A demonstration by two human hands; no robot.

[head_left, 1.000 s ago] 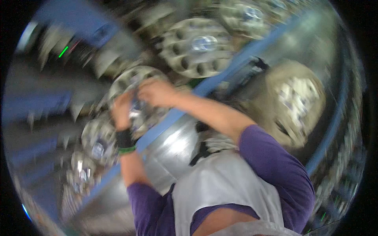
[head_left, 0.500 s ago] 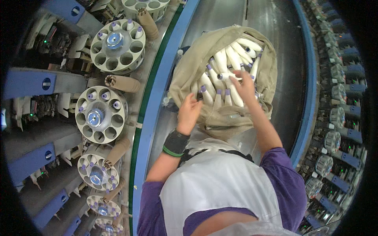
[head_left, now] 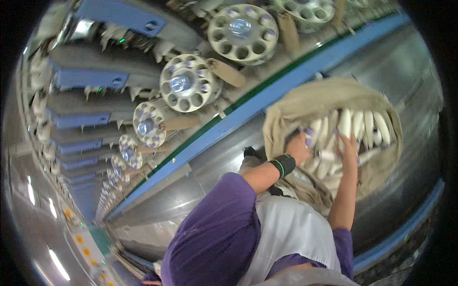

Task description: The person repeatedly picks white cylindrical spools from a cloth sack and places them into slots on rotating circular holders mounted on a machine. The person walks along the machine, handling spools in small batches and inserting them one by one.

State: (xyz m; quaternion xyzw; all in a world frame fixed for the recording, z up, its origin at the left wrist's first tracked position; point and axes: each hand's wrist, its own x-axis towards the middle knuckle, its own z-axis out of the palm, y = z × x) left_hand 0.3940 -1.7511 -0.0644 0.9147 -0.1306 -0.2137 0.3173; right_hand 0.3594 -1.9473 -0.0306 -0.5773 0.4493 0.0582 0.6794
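Note:
A tan cloth sack hangs open in front of me, filled with several white yarn bobbins with purple tips. My left hand, with a black and green wristband, reaches into the sack's left side among the bobbins. My right hand lies on the bobbins in the middle of the sack, fingers spread over them. Whether either hand grips a bobbin is hidden by the fingers and the cloth. I wear purple sleeves and a white apron.
A long machine runs along the left, with several round grey bobbin magazines holding purple-tipped tubes and blue housings. A blue rail separates it from the shiny metal aisle floor. Another blue rail is at lower right.
The view has swung and tilted. A second ago both hands were at a round magazine on the machine; half a second ago and now they are in the sack of bobbins.

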